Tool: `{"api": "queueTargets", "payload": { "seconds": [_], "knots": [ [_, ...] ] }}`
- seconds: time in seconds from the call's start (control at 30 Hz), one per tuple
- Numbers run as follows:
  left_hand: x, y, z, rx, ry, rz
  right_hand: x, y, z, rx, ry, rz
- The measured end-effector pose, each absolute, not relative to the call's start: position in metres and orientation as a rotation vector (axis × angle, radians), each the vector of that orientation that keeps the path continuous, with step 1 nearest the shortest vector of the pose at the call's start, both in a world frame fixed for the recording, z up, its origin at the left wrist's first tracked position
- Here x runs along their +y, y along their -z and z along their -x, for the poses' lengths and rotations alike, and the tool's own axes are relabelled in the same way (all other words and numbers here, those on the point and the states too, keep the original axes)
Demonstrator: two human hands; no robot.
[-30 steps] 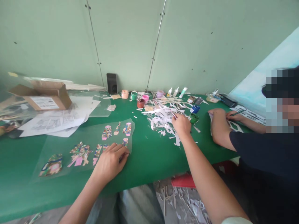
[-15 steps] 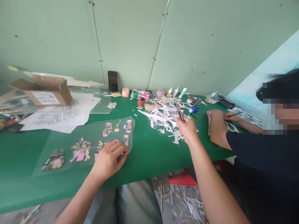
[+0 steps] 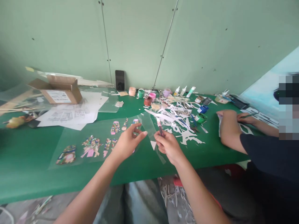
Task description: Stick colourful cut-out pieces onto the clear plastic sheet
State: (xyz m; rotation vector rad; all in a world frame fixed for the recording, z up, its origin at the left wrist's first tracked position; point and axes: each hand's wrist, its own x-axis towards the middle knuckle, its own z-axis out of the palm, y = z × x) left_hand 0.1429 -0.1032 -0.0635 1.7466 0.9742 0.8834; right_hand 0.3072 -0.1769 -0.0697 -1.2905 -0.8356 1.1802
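My left hand (image 3: 128, 139) hovers above the clear plastic sheet (image 3: 79, 133), thumb and fingers apart, nothing visible in it. Several camouflage-patterned pieces with pink parts lie on the sheet, such as a large rounded piece (image 3: 67, 155), a cluster of strips (image 3: 91, 147) and a small piece (image 3: 115, 128). The hand partly hides others. My right hand (image 3: 168, 143) is closed round a slim dark tool (image 3: 160, 128) with a pale pinkish end pointing away from me; its exact kind is unclear. White paper scraps (image 3: 174, 116) lie just beyond it.
Paint jars (image 3: 147, 101), small bottles (image 3: 183, 91) and a phone (image 3: 120, 80) stand along the wall. On the left are a cardboard box (image 3: 62, 90) and printed sheets (image 3: 77, 119). A co-worker's arm (image 3: 230, 130) rests on the table at right.
My left hand has lifted from the pieces and moved right, its fingers now apart. My right hand has come left and nearer with the tool, close to my left hand. The view has shifted left.
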Motion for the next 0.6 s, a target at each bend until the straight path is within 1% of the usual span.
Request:
{"api": "queueTargets", "payload": {
  "seconds": [0.07,0.13,0.2,0.3,0.37,0.4,0.47,0.53,0.6],
  "knots": [
    [-0.089,0.056,-0.157,0.971,-0.944,-1.573,-0.165,0.071,-0.303,-0.912,-1.166,1.294],
    [-0.073,0.052,-0.167,0.969,-0.992,-1.358,-0.153,0.075,-0.308,-0.994,-1.012,1.367],
    [-0.057,0.052,-0.172,0.917,-0.998,-1.143,-0.142,0.083,-0.320,-1.097,-0.672,1.566],
    [-0.035,0.056,-0.174,0.858,-0.975,-1.034,-0.132,0.095,-0.343,-1.275,-0.124,2.006],
    [-0.025,0.059,-0.172,0.819,-0.964,-1.013,-0.130,0.100,-0.354,-1.363,0.105,2.231],
    [-0.021,0.061,-0.170,0.798,-0.964,-0.999,-0.129,0.102,-0.357,-1.413,0.185,2.256],
    [-0.015,0.063,-0.166,0.759,-0.980,-0.975,-0.125,0.102,-0.358,-1.592,0.236,2.066],
    [-0.012,0.066,-0.161,0.735,-0.998,-0.961,-0.117,0.100,-0.353,-1.822,0.112,1.672],
    [-0.010,0.069,-0.157,0.734,-1.015,-0.964,-0.101,0.098,-0.341,-1.933,-0.043,1.326]
  ]
}}
